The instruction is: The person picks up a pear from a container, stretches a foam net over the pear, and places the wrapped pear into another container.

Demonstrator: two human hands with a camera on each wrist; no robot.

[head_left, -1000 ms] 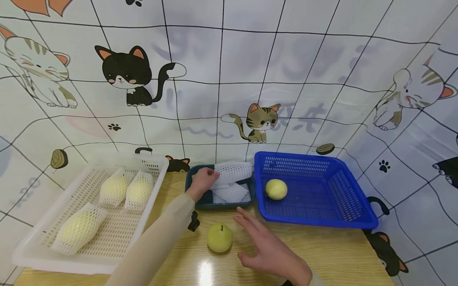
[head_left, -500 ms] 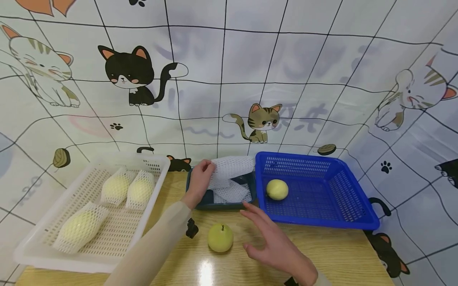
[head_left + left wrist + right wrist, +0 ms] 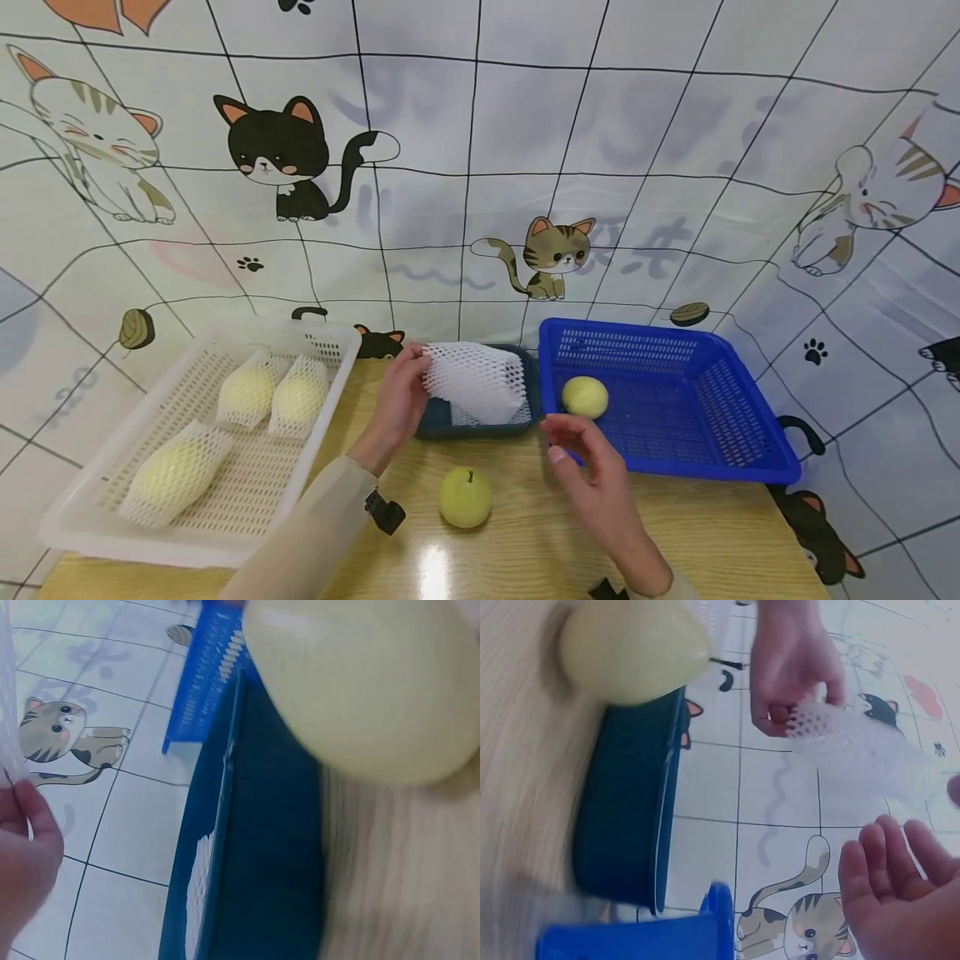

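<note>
My left hand [image 3: 400, 398] pinches one end of a white foam net sleeve [image 3: 480, 379], which hangs over the dark teal tray [image 3: 480, 431]. In the right wrist view the same foam net sleeve [image 3: 855, 746] stretches from the left fingers toward my right hand [image 3: 907, 889]. That right hand [image 3: 596, 479] holds nothing; its fingers are bent loosely in front of the blue basket. On the table, between my two forearms, a yellow-green pear [image 3: 465, 497] stands upright with its stem up. The pear [image 3: 375, 682] looms large in the left wrist view.
To the left, a white basket [image 3: 300, 467] carries three pears in foam nets [image 3: 180, 475]. One bare pear [image 3: 585, 397] lies in the blue basket [image 3: 675, 471] at the right. More white netting lies in the teal tray. A cat-print covering [image 3: 480, 167] rises behind.
My left hand has lifted the foam net sleeve up out of the tray and drawn it slightly toward me. My right hand has moved right, and its fingers have bent more.
</note>
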